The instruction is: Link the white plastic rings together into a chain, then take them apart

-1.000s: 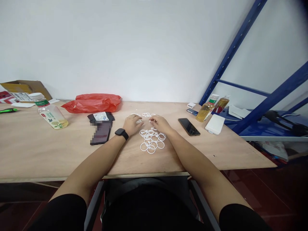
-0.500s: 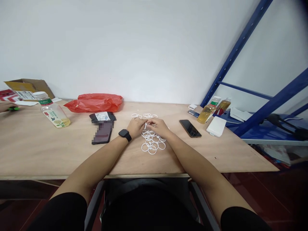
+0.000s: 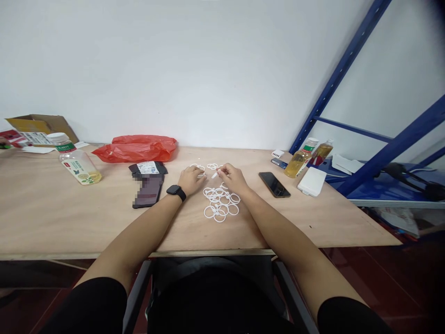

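Note:
My left hand, a black watch on its wrist, reaches over the small far-left group of white plastic rings. Its fingers are bent around a white ring, partly hidden by them. My right hand pinches another white ring between thumb and fingertips, seen nearly edge-on. Beyond the right fingertips lies a second small group of white rings. Nearer me, a larger overlapping pile of white rings with small clasps rests on the wooden table.
Left are a phone, a black packet, a red plastic bag, a bottle and a cardboard box. Right are another phone, a white case, a drink bottle and a blue rack.
My hands have moved apart: the left went left to the far-left rings, the right shifted slightly right and away with a ring. Another person's hand at the far left has drawn back.

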A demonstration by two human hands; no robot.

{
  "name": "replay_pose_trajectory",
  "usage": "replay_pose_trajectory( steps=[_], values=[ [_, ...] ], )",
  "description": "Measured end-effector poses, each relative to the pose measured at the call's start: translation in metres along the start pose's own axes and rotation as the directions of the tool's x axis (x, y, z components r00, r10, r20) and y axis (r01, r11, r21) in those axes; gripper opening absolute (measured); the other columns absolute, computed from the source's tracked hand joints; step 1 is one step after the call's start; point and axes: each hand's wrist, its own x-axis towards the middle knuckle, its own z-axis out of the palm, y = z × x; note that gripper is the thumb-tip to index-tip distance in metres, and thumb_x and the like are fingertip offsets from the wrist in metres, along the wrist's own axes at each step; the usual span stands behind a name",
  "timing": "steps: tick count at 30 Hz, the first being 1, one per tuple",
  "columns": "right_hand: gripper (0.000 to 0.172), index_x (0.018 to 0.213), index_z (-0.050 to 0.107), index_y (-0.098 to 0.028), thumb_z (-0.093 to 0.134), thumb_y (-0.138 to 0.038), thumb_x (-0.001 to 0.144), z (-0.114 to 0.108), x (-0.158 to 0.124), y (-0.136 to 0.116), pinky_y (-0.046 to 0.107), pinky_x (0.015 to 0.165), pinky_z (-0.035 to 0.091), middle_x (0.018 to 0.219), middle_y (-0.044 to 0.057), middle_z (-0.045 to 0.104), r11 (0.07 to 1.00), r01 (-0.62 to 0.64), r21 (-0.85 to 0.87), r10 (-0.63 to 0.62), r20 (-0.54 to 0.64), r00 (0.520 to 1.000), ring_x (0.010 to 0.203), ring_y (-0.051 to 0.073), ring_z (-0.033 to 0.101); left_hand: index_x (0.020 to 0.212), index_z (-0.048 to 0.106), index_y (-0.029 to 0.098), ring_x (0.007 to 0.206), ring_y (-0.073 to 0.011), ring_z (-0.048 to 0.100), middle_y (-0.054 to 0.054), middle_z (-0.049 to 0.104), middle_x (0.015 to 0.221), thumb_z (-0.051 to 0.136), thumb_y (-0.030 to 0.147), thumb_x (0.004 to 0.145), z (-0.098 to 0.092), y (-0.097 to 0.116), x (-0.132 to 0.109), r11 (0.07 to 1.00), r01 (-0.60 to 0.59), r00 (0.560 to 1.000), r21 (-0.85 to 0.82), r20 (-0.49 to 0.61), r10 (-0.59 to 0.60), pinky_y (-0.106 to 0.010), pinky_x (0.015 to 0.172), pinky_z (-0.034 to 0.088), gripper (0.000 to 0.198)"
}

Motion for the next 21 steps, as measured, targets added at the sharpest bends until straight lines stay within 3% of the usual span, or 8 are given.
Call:
replay_pose_trajectory(
  steps=[3, 7, 11, 17, 21],
  values=[
    [0.018, 0.094, 0.061, -0.021, 0.053, -0.038, 0.091, -0.0009, 0.0003, 0.0046, 0.028, 0.077, 0.05, 0.093, 0.003, 0.073, 0.999, -0.045, 0.024, 0.045, -0.002, 0.999, 0.084, 0.017, 0.067, 0.114, 0.07, 0.025, 0.115, -0.0296, 0.054, -0.009, 0.062, 0.123, 0.055, 0.047, 0.088, 0.0042, -0.0071, -0.0002, 0.995, 0.072, 0.994, 0.068, 0.072, -0.077, -0.046, 0.101, 0.039, 0.038],
    [0.018, 0.095, 0.063, -0.021, 0.052, -0.035, 0.091, -0.0008, 0.0005, 0.0044, 0.027, 0.078, 0.05, 0.093, 0.003, 0.072, 0.999, -0.018, 0.026, 0.018, 0.006, 1.0, 0.085, 0.016, 0.067, 0.104, 0.074, 0.026, 0.117, -0.0301, 0.053, -0.008, 0.062, 0.125, 0.055, 0.044, 0.087, 0.0052, -0.0074, 0.0017, 0.996, 0.036, 0.993, 0.086, 0.111, -0.046, -0.047, 0.102, 0.036, 0.031],
    [0.014, 0.087, 0.064, -0.021, 0.055, -0.031, 0.087, -0.0006, 0.0015, 0.0016, 0.026, 0.074, 0.048, 0.082, 0.001, 0.07, 0.999, -0.018, -0.051, 0.019, 0.018, 1.0, 0.08, 0.016, 0.064, 0.107, 0.072, 0.026, 0.113, -0.0305, 0.055, -0.008, 0.067, 0.118, 0.054, 0.042, 0.088, 0.0049, -0.006, 0.0029, 0.995, 0.021, 0.987, 0.1, 0.154, -0.036, -0.05, 0.102, 0.033, 0.031],
    [0.012, 0.083, 0.065, -0.021, 0.055, -0.027, 0.083, -0.0024, 0.0027, 0.0028, 0.024, 0.069, 0.045, 0.076, 0.0, 0.068, 0.995, -0.027, -0.093, 0.032, 0.052, 0.998, 0.075, 0.015, 0.062, 0.117, 0.067, 0.025, 0.111, -0.0288, 0.058, -0.008, 0.07, 0.116, 0.053, 0.039, 0.089, 0.0059, -0.0085, 0.004, 0.993, 0.067, 0.985, 0.096, 0.152, -0.081, -0.05, 0.103, 0.031, 0.034],
    [0.012, 0.081, 0.066, -0.02, 0.055, -0.025, 0.082, -0.0022, -0.0003, 0.0022, 0.024, 0.066, 0.043, 0.073, -0.001, 0.067, 0.994, 0.003, -0.108, 0.009, 0.104, 0.994, 0.069, 0.014, 0.06, 0.105, 0.071, 0.024, 0.109, -0.0285, 0.06, -0.009, 0.071, 0.111, 0.052, 0.04, 0.089, 0.0054, -0.0098, 0.005, 0.992, 0.051, 0.986, 0.113, 0.152, -0.068, -0.047, 0.099, 0.036, 0.029]
  ],
)
